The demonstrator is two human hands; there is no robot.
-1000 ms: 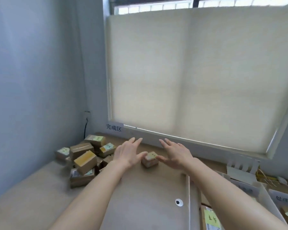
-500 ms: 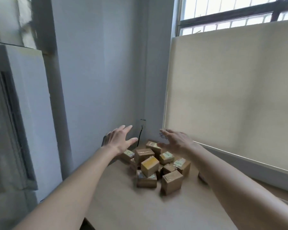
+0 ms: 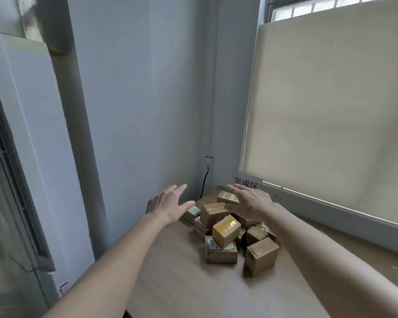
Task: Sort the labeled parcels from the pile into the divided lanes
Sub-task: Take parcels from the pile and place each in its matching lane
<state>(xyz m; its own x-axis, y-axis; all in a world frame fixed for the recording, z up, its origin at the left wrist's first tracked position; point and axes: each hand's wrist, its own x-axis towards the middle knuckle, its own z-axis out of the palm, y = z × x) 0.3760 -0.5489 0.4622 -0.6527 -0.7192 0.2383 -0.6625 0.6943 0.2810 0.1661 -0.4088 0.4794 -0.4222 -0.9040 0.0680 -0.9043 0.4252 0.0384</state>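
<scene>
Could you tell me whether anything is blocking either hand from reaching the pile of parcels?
Nothing visible does. The left hand and right hand hover open at the pile of parcels, with only open air between. The right hand already overlaps the rear boxes in this view.

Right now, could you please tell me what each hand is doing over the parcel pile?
Left hand: open, fingers straight, holding nothing, beside the pile of parcels.
Right hand: open, fingers spread above the pile, holding nothing.

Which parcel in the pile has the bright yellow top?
The yellow-topped parcel, tilted on top at the middle of the pile. The others show plain brown cardboard, some with pale labels. It sits nearer the camera than both open hands, and neither touches it.
</scene>
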